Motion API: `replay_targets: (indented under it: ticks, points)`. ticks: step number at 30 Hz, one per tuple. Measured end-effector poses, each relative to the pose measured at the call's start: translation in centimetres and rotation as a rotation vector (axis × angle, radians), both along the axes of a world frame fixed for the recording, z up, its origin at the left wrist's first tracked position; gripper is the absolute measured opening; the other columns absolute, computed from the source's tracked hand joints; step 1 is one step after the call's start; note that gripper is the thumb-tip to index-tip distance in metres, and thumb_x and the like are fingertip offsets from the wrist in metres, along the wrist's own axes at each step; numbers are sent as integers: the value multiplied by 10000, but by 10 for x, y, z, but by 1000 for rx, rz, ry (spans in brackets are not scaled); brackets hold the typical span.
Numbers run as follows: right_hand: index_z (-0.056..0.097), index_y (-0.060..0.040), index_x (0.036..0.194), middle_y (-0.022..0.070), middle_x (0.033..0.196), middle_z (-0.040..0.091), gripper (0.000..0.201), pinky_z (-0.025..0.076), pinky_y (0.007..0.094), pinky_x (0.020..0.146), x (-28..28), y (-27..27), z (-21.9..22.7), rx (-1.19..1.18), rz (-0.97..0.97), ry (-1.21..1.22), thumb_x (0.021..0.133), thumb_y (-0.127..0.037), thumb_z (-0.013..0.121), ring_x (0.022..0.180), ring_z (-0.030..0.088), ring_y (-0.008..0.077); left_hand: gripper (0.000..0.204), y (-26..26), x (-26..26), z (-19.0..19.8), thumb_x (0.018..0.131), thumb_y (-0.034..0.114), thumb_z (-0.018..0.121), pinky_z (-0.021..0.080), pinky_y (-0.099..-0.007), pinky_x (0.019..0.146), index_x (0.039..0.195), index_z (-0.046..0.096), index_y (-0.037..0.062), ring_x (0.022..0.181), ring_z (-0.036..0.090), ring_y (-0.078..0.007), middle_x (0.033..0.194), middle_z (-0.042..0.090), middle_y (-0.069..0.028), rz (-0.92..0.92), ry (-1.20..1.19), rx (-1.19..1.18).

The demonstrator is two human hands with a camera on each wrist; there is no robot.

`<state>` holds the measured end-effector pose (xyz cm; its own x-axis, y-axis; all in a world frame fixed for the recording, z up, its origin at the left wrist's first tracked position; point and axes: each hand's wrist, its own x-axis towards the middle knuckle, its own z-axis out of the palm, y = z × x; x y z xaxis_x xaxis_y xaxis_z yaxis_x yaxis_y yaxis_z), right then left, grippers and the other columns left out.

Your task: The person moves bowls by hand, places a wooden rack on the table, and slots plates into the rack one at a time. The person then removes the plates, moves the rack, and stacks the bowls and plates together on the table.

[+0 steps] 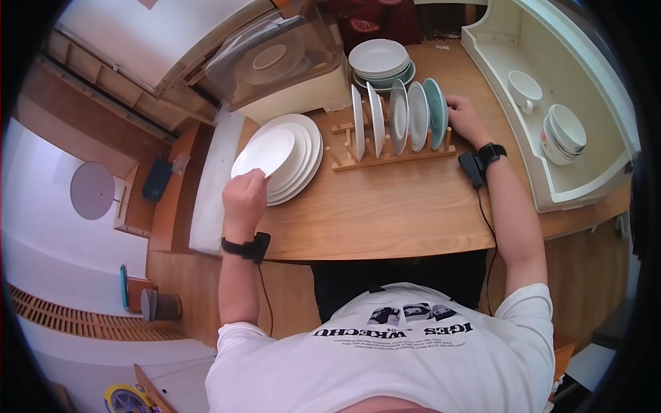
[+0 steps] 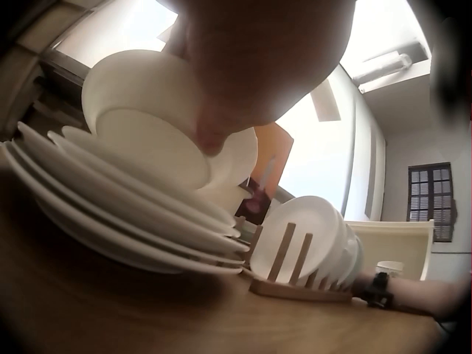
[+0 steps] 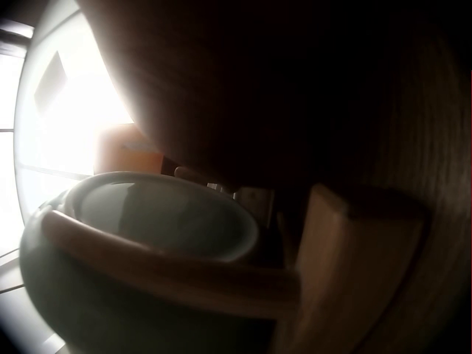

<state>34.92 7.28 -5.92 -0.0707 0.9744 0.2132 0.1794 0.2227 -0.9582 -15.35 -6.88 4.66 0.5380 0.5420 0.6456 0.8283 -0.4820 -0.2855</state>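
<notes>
One plain, round white plate (image 1: 265, 151) is pinched by the left hand (image 1: 244, 198), the right hand (image 1: 469, 122) unclear in grip.

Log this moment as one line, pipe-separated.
left grip: pinches white dish, tilted over plate stack | right grip: beside green plate, contact unclear | wooden rack: plates stand upright

The white shirt (image 1: 385, 372) reads "IGES" and, less clearly, "WKECHU".

Arms (image 1: 515, 213) stretched forward, left hand (image 1: 245, 199) pinching, right hand (image 1: 467, 121) farther out
</notes>
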Motion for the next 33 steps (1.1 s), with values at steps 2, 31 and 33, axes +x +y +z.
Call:
replay_targets:
  ticks: [2,31,33]
  points:
    - [748,-3,1161,1,884,715,271,515,245,658,-2,-2,2,0,-3,21,1021,-214,652,735,619,72,153,0,-5,-7,829,71,771,532,-396,647,912,648,38,733,682,-302,878,722,-102,30,20,-24]
    - [769,-47,1137,-11,836,705,255,522,235,617,-1,-1,1,-1,-30,-16,1016,-244,660,700,621,65,331,-1,89,10,918,219,773,570,-372,843,1124,727,-36,936,745,-334,986,769,-188,-54,-305,-282]
    - [769,-49,1140,-11,831,705,258,525,235,613,-4,-4,4,-15,-42,-8,1017,-248,661,701,626,64,357,4,121,13,928,223,770,577,-345,830,1167,727,-38,929,763,-319,986,779,-188,-87,-466,-415]
